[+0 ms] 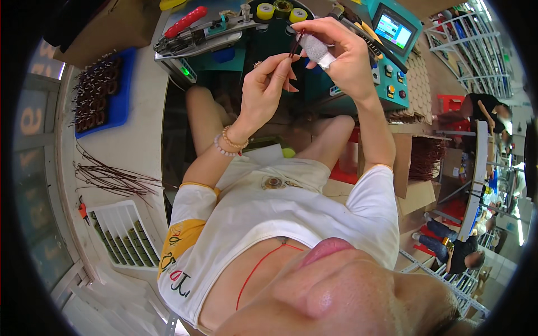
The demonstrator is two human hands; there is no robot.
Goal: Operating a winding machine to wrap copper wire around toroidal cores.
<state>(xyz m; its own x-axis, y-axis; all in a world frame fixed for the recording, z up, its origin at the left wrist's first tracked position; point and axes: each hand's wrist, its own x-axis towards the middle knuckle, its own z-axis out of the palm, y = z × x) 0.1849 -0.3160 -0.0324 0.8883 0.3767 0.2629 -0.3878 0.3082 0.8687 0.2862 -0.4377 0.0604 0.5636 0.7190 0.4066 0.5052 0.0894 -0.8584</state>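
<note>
At the upper middle my left hand [264, 85], a beaded bracelet on its wrist, pinches thin dark brown wires [293, 48] between thumb and fingertips. My right hand [343, 49] grips the same wires a little higher, its fingers bent around them. A grey-and-white wrap [316, 50] covers one digit of that hand. The wires' upper ends are partly hidden by the fingers. Both hands are raised in front of a teal machine, just below yellow tape rolls [265, 11].
On the left table lie a blue tray [119, 106] of brown coiled parts, loose brown wires [115, 175] and a white tray [120, 215] of green pieces. A red-handled toggle clamp [186, 22] stands upper left of my hands. A screen [393, 29] and buttons sit right. People work far right.
</note>
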